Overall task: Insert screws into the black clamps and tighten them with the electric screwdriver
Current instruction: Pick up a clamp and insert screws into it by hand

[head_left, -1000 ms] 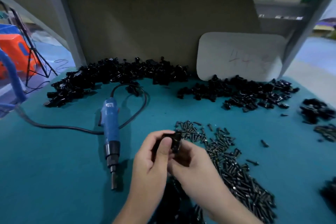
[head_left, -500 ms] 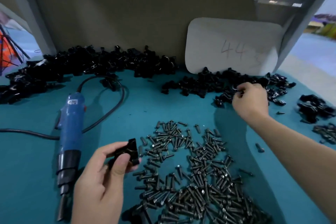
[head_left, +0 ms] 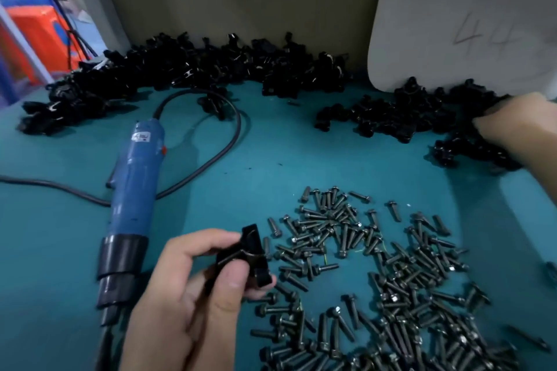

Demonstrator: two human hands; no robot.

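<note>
- Your left hand [head_left: 193, 304] pinches one clamp [head_left: 251, 253] between thumb and fingers near the front edge of the table [head_left: 301, 144]. It sits just beside the screws [head_left: 391, 280], so a screw is a short reach away.
- The clamp is turned with its open end up and away from your palm. That looks like the way to keep its hole clear for a screw. This clamp's insertion seems not yet done.
- Your right hand [head_left: 518, 126] is out at the right edge, with its fingers sunk in the right heap [head_left: 391, 120] of clamps. Blur hides the fingers, so I cannot tell whether they grip a clamp or only rake through.
- The screws lie spread thin over the front right of the table, probably so you can lift one without digging.
- The screwdriver [head_left: 132, 190] lies on its side, untouched, just left of your left hand. Its bit points at the front edge, handy for the tightening step.
- Its cable [head_left: 232, 129] loops toward the back edge, away from the screws.
- The back heap [head_left: 187, 72] of clamps lines the back edge toward the left corner, well apart from your hands.
</note>
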